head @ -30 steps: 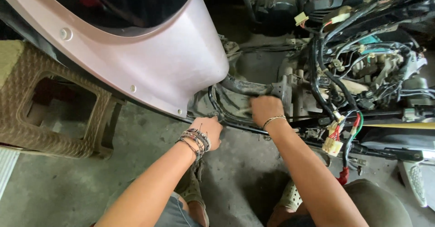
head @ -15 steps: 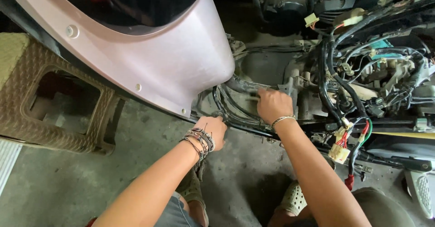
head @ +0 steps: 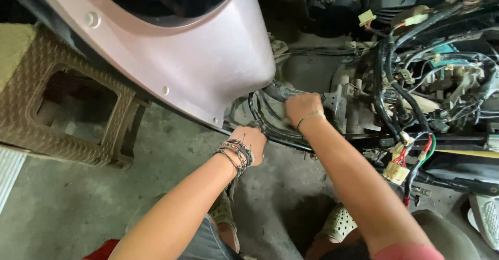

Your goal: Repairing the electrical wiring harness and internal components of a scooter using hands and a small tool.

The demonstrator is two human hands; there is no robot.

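Hands are seen low at the middle of the scene, under a stripped scooter. The left hand (head: 251, 139), its wrist ringed with bracelets, is closed around a black frame tube (head: 270, 131) just below the pink body panel (head: 208, 68). The right hand (head: 301, 108), just beyond and to the right, is curled over a bundle of black cables (head: 260, 104) beside the same tube; whether anything is gripped there cannot be told. A tangled wiring harness (head: 416, 83) is spread to the right, with a pale connector (head: 396, 171) hung near it. A brown plastic stool (head: 31, 109) is stood at the left on the concrete floor (head: 78, 208).
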